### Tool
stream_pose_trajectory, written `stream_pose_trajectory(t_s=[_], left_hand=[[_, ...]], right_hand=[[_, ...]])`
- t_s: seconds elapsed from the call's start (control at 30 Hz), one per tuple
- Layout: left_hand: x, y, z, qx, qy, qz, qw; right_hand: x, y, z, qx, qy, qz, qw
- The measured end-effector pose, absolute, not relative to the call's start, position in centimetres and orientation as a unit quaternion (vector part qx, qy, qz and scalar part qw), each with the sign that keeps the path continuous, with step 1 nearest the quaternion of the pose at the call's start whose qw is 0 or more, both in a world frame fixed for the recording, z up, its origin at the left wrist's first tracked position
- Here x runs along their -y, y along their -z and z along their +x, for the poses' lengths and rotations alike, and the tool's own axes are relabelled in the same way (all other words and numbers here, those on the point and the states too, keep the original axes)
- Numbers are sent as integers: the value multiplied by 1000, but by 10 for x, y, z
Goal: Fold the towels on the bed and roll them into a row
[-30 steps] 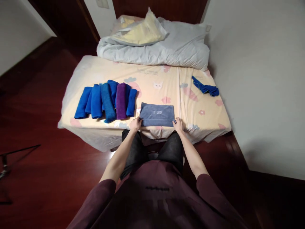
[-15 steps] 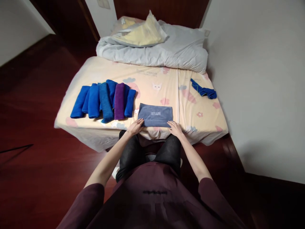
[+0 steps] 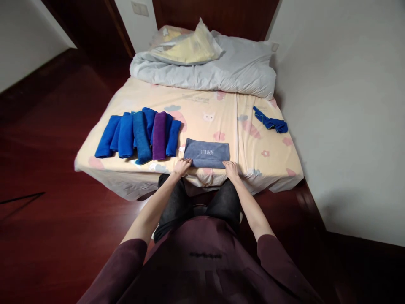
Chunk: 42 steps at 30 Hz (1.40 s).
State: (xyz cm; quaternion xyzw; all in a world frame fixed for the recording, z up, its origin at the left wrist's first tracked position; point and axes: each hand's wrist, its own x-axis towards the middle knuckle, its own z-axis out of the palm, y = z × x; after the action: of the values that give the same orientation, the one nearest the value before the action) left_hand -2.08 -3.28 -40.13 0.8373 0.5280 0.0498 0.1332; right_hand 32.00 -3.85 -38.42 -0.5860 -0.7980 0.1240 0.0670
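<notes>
A grey-blue towel (image 3: 206, 150) with white lettering lies folded flat at the near edge of the bed. My left hand (image 3: 182, 166) grips its near left corner, fingers bent over the edge. At the near right corner, my right hand (image 3: 231, 169) grips the same edge, its thumb mostly hidden. A narrow folded band runs along the towel's near side between both hands. Left of it lie several rolled towels: blue ones (image 3: 108, 137), a teal one (image 3: 142, 137) and a purple one (image 3: 159, 136).
The towels rest on a bed with a patterned peach sheet (image 3: 202, 101). A crumpled blue cloth (image 3: 270, 121) lies at the right side. Across the far end are a rolled white quilt (image 3: 202, 76) and a yellow pillow (image 3: 193, 46). A white wall (image 3: 341, 105) stands to the right.
My fingers have curled a little more around the towel's near corners, and my elbows have drawn slightly inward. The towel stays in place; the view has shifted slightly.
</notes>
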Motion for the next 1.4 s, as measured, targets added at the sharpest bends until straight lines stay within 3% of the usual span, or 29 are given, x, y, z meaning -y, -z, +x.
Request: stream_pose_trajectory(t_s=[0.3,0.57,0.7,0.9,1.4], left_hand=[[60,393,-45,-545,-106,803,216],[55,390,-54,-613,-248,684,309],[54,391,-49,-631,-307,638,317],[51,392,-46,-674,-307,602,299],[57,403,-49,-700,-261,604,277]], right_hand=[[62,381,341,802,-169,-565,94],[58,400,350,660,-315,-599,326],[56,409,345,606,-316,-622,382],[52,422,349,556,-337,-642,406],[55,415,352,559,-340,-659,370]])
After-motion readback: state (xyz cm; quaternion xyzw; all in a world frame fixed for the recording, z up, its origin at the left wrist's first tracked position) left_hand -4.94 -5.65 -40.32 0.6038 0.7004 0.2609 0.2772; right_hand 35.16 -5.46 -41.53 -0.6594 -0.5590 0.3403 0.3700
